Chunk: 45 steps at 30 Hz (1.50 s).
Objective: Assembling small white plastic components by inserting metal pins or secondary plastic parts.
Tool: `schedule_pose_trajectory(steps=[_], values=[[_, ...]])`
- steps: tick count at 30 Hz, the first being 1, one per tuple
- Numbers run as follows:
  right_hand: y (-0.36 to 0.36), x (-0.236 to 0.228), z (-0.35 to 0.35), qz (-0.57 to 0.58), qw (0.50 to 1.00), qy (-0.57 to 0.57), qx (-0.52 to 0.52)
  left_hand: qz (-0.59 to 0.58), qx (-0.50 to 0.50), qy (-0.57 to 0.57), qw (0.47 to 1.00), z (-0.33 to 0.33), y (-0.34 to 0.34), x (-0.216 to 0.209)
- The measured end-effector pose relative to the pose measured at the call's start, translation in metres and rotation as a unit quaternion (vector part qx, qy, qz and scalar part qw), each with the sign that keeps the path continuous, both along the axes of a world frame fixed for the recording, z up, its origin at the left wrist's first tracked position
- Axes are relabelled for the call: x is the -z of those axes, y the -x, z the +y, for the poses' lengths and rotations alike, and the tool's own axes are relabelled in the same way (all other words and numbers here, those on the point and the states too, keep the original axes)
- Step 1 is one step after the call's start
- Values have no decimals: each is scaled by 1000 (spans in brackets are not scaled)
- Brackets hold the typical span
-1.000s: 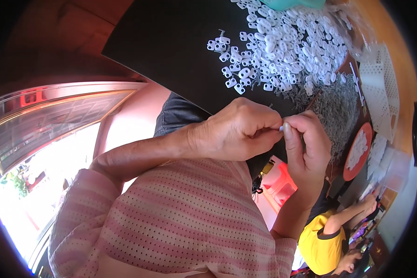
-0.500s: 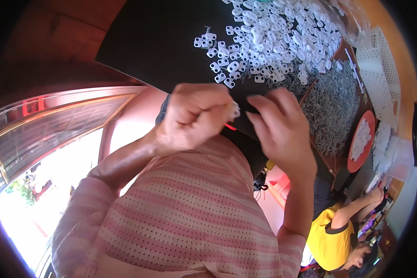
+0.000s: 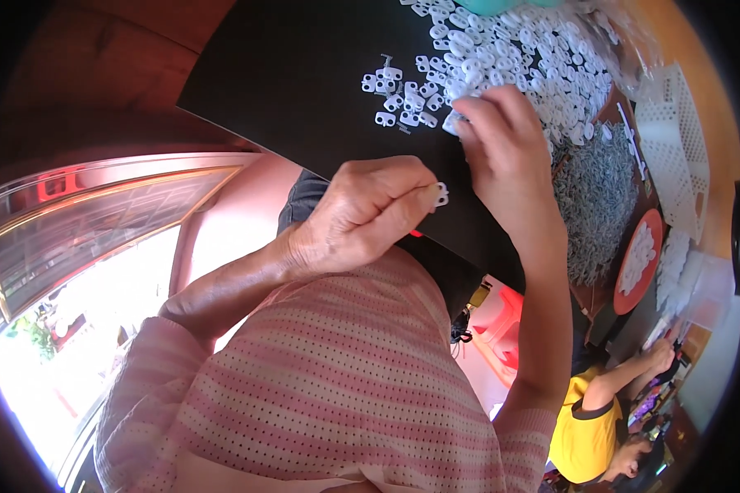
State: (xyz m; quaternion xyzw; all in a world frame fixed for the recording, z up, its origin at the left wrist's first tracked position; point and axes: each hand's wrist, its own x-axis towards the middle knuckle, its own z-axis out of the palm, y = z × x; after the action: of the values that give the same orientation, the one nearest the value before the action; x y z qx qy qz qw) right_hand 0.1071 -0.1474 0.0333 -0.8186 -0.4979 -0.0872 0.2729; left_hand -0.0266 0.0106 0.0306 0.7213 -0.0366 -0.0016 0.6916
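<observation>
My left hand (image 3: 368, 212) is closed in a pinch over the near edge of the black table. A small white plastic piece with holes (image 3: 441, 194) sticks out between its thumb and forefinger. My right hand (image 3: 511, 156) is at the near edge of a heap of similar white pieces (image 3: 510, 49), its thumb and fingertips closed round one white piece (image 3: 450, 122). To the left of that hand lies a small cluster of white two-holed pieces (image 3: 385, 83), with thin grey screw-like bits among them.
Right of the heap is a pile of thin grey screw-like metal pieces (image 3: 596, 205). Beyond it are a red dish (image 3: 651, 234) of white parts and a white perforated sheet (image 3: 674, 148). Another person in a yellow shirt (image 3: 580, 435) sits at the lower right.
My right hand has moved from beside the left hand up to the heap and closed on a white piece. My left hand has shifted slightly right, still pinching its piece.
</observation>
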Motion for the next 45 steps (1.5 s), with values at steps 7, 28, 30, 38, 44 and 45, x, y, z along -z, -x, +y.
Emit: schedule_pose_trajectory(steps=[7,28,30,38,44,45], values=[[40,-30,-28,239,969,-63,5,-33,8,18,999,-18,-12,7],[20,-39,-125,114,968,-57,217,-71,84,-35,993,-50,-21,2],[2,-39,-142,83,957,79,267,-26,80,14,996,-53,-23,3],[-13,-31,-159,133,951,138,242,9,81,22,996,-56,-22,9],[-18,-29,-164,136,942,136,275,29,86,55,994,-51,-20,13],[-20,-27,-167,104,954,108,260,21,83,60,995,-52,-19,15]])
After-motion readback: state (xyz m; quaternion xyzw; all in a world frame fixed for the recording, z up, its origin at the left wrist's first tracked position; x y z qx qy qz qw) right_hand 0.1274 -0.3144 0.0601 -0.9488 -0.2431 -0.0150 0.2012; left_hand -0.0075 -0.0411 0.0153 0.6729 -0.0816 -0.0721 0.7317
